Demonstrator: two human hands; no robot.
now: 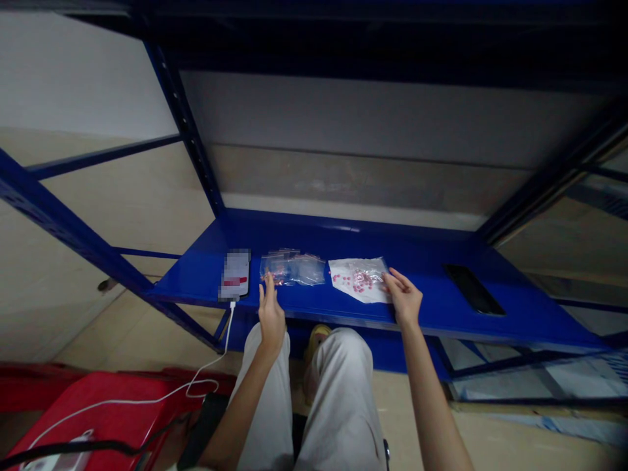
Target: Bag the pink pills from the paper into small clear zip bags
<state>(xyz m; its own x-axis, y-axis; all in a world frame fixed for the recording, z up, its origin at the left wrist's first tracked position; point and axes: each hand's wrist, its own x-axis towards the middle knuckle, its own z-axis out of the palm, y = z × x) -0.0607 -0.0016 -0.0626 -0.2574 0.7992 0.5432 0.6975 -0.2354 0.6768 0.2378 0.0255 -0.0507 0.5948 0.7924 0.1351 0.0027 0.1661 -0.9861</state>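
My left hand [272,317] has its fingers stretched out, with the tips at the near left edge of several clear zip bags [309,269]. Small reddish pieces [279,280] show at those fingertips. To the right, a white sheet of paper [366,297] lies on the blue shelf [304,304], with small pink-red pieces [343,280] scattered over it. On top of the sheet is a clear plastic bag [375,265], with more of these pieces in or under it. My right hand [406,302] pinches this bag by its right edge.
A phone with a lit screen [236,275] lies at the left, plugged into a white cable [228,333]. A dark phone [473,288] rests farther right. Blue uprights [184,121] frame the shelf. A red stool [98,418] bears a white power strip [61,458].
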